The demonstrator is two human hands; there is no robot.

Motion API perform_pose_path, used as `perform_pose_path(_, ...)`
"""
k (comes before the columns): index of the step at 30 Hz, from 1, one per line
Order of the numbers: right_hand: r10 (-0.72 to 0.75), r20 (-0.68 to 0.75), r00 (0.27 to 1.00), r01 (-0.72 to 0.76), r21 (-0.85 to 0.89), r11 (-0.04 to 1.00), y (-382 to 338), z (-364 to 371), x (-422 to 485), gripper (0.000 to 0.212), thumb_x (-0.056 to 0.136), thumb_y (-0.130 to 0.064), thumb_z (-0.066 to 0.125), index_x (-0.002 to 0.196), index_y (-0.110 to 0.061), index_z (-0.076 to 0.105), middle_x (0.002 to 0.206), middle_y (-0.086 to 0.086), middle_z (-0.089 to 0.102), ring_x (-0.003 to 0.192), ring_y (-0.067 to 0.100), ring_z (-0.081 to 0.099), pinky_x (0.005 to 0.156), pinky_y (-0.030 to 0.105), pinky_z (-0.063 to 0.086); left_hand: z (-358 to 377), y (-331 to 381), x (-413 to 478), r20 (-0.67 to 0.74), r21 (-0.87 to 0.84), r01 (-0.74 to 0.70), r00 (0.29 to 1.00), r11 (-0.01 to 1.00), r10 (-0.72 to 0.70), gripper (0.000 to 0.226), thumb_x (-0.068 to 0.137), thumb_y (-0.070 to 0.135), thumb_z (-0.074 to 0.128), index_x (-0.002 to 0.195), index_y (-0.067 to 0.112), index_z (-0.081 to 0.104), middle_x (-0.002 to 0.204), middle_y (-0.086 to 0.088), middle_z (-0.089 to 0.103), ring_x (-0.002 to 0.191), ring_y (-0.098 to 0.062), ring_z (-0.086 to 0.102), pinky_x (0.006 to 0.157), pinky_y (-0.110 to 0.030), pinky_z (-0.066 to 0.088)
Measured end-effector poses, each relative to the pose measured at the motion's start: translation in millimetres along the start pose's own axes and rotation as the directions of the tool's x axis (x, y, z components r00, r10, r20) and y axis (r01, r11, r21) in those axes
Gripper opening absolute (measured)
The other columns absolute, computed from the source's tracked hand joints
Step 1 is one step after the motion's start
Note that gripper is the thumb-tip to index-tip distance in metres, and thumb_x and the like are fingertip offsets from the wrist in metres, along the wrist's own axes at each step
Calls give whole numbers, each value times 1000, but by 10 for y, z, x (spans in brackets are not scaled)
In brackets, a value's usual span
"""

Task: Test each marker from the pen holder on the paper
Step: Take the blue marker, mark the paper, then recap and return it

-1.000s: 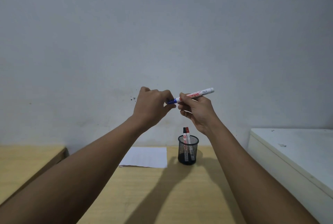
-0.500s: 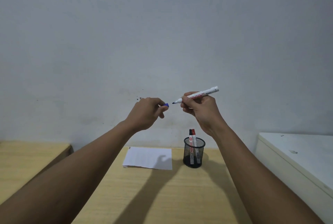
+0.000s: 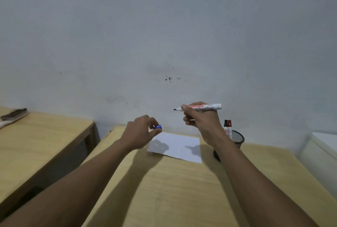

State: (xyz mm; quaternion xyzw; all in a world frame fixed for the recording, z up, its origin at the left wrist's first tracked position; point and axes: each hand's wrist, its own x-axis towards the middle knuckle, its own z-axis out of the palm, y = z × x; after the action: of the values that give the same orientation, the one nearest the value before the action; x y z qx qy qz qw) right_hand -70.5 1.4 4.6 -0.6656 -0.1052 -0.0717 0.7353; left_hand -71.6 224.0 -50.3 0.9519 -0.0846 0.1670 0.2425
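**Two hands apart, marker uncapped above the paper**

Two bare hands are raised over a pale wooden desk (image 3: 182, 190), seen from my head camera. My right hand (image 3: 202, 122) grips a white marker (image 3: 200, 107) with its fingers closed round the barrel. The marker lies nearly level, its dark tip bare and pointing left, well above the desk. My left hand (image 3: 140, 132) pinches the small blue cap (image 3: 157, 127) between thumb and forefinger, the other fingers curled in.

A white sheet of paper (image 3: 177, 146) lies flat on the desk below and between the hands, unmarked as far as I can see. Just right of it, partly hidden by my right wrist, stands a black mesh pen holder (image 3: 238, 138) with two more markers (image 3: 228, 126) upright in it, one black-capped, one red-capped.

I judge the step in hand is bringing the tip down to the paper. To do it well I would tilt the tip downward, lower it onto bare paper clear of the near edge, and draw a short, light stroke. The sheet looks loose, so resting my left hand on a corner would stop it sliding. I would keep the cap pinched, ready to refit.
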Motion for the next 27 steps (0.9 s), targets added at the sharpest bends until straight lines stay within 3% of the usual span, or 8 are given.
perform_pose_path(5, 135, 48, 990, -130, -82, 988, 529, 256, 234, 10, 90, -13, 75, 96, -5, 71, 82, 13, 71, 66, 22, 65, 61, 31, 56, 338, -373, -5, 33, -5, 22, 999, 1000, -22, 17, 88, 48, 64, 92, 33, 68, 110, 10, 60, 97, -15, 59, 84, -42, 48)
perform_pose_path(10, 213, 74, 974, -198, -173, 965, 932, 396, 482, 7, 88, -11, 78, 94, -9, 75, 81, 11, 74, 67, 17, 69, 68, 32, 62, 579, -552, 41, 35, -6, 29, 999, 1000, -29, 20, 87, 46, 63, 97, 29, 70, 129, 10, 61, 114, -18, 54, 90, -42, 44)
perform_pose_path(16, 251, 66, 966, -227, -254, 940, 1330, 554, 678, 22, 86, -9, 78, 100, 7, 71, 72, 12, 68, 57, 18, 64, 59, 32, 56, 713, -657, 55, 90, -14, -48, 995, 999, 49, 22, 83, 47, 59, 91, 31, 73, 129, 12, 66, 118, -15, 55, 99, -47, 43)
perform_pose_path(18, 269, 53, 962, -248, -252, 935, 1444, 602, 730, 22, 83, -13, 79, 96, 3, 71, 72, 11, 67, 62, 22, 63, 61, 35, 54, 739, -722, 51, 107, -12, -77, 991, 997, 78, 30, 84, 48, 56, 98, 28, 73, 121, 10, 70, 113, -17, 58, 98, -46, 44)
perform_pose_path(21, 255, 46, 966, -226, -333, 915, 1620, 605, 823, 20, 73, -32, 81, 82, -15, 73, 77, 6, 73, 74, 26, 70, 71, 44, 58, 777, -754, 32, 85, 0, -88, 993, 996, 88, 34, 87, 46, 57, 109, 23, 72, 108, 6, 73, 110, -18, 59, 98, -44, 42)
perform_pose_path(27, 183, 35, 983, -152, -414, 897, 1765, 565, 855, 17, 81, -32, 79, 83, -15, 73, 76, 6, 75, 67, 19, 68, 66, 38, 58, 809, -782, 39, 80, 21, -78, 994, 997, 76, 41, 87, 48, 55, 116, 24, 69, 113, 6, 72, 116, -16, 55, 103, -46, 39)
